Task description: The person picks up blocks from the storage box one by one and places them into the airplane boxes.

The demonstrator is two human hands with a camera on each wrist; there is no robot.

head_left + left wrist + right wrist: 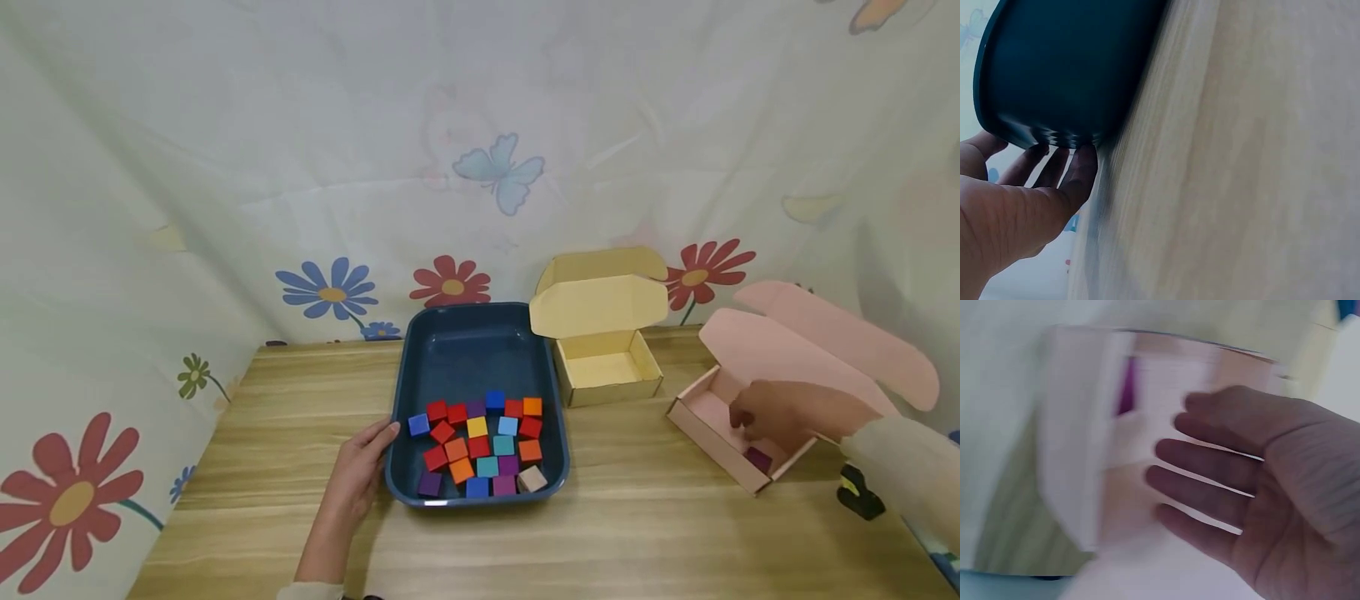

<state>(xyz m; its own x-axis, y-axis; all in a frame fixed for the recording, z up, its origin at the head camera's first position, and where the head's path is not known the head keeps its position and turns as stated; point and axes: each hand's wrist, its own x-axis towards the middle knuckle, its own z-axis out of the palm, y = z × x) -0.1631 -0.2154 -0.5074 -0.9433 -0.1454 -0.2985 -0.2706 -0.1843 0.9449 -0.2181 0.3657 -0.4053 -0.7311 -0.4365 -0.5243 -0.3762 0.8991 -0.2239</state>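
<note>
My left hand (357,471) holds the left edge of a dark blue tray (480,358), thumb at the rim and fingertips against the outer wall in the left wrist view. Many coloured cubes, such as a yellow cube (477,427) and a plain wood cube (532,479), lie in the tray's near half. Over at the right, my right hand (780,410) reaches into an open pink box (712,446). Its fingers are apart and relaxed in the right wrist view (1272,469), with nothing between them. A purple cube (758,458) lies in the box's near right corner.
A yellow box (611,392), lid raised, stands between the tray and the pink box. The pink lid (795,354) leans up behind the right hand. A small black and yellow object (859,492) is by the right sleeve. A patterned cloth (337,167) hangs behind the wooden table (600,542).
</note>
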